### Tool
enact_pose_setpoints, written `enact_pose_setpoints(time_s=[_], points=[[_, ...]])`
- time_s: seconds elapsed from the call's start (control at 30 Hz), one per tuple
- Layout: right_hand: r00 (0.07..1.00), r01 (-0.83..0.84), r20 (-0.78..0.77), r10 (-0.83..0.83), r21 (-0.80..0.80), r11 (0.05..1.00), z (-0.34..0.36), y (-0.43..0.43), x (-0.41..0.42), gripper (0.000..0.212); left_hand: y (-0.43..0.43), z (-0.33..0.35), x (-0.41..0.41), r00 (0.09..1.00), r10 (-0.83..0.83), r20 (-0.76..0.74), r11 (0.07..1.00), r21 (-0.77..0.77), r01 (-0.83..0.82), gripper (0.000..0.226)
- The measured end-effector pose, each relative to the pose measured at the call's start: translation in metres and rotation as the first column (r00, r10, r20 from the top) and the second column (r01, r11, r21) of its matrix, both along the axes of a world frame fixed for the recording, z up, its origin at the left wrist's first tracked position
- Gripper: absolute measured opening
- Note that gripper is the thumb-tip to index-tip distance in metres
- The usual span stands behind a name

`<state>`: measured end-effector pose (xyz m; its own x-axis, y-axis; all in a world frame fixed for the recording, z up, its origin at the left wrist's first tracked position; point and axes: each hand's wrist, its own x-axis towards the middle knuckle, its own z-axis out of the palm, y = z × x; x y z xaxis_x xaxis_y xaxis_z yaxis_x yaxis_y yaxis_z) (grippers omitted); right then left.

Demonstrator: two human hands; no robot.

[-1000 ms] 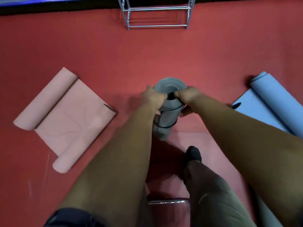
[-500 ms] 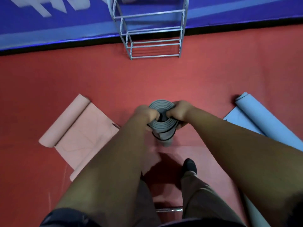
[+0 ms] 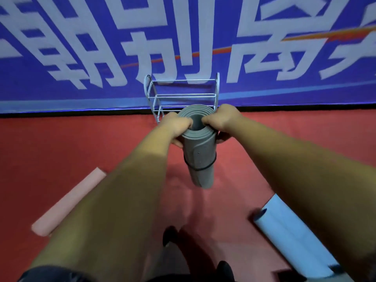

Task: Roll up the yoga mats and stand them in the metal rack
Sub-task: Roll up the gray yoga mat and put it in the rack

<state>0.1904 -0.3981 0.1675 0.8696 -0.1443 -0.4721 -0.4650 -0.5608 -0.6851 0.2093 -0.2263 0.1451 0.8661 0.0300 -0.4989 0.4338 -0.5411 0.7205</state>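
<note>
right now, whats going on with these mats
A person holds a rolled grey mat upright, left hand and right hand gripping its top rim. A black band circles the roll. The metal rack stands ahead by the blue banner; the mat is not yet in it. A pink mat and a blue mat lie on the red floor.

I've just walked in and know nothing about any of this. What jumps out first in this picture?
Dead centre, a rolled grey mat with a black band round it is held roughly upright, gripped at its top rim by the left hand and the right hand. Just behind it, a metal rack stands against a big blue banner with white characters. A pink mat lies at lower left and a light blue mat at lower right.
</note>
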Motion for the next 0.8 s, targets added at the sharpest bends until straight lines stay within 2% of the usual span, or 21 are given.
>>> enact_pose_setpoints(time_s=[0.13,0.27,0.53,0.67,0.8], points=[[0.995,0.007,0.098,0.001,-0.076,0.997,0.027,0.005,0.065,0.030,0.010,0.022,0.067,0.999,0.016,0.035,0.995,-0.098,-0.012,0.046],[0.986,0.075,0.151,-0.064,-0.067,0.995,0.043,0.015,0.143,0.026,0.020,0.035,0.149,0.997,-0.024,0.068,0.982,-0.185,0.036,0.042],[0.968,0.166,0.198,-0.152,-0.059,0.984,0.083,0.037,0.291,0.031,0.038,0.077,0.312,0.988,-0.101,0.116,0.971,-0.204,0.123,0.042],[0.943,0.219,0.269,-0.198,-0.049,0.975,0.106,0.032,0.349,0.029,0.033,0.109,0.373,0.974,-0.138,0.179,0.961,-0.212,0.176,0.024],[0.914,0.262,0.323,-0.246,-0.009,0.965,0.123,0.020,0.401,0.031,0.020,0.132,0.428,0.968,-0.146,0.206,0.961,-0.204,0.188,0.032]])
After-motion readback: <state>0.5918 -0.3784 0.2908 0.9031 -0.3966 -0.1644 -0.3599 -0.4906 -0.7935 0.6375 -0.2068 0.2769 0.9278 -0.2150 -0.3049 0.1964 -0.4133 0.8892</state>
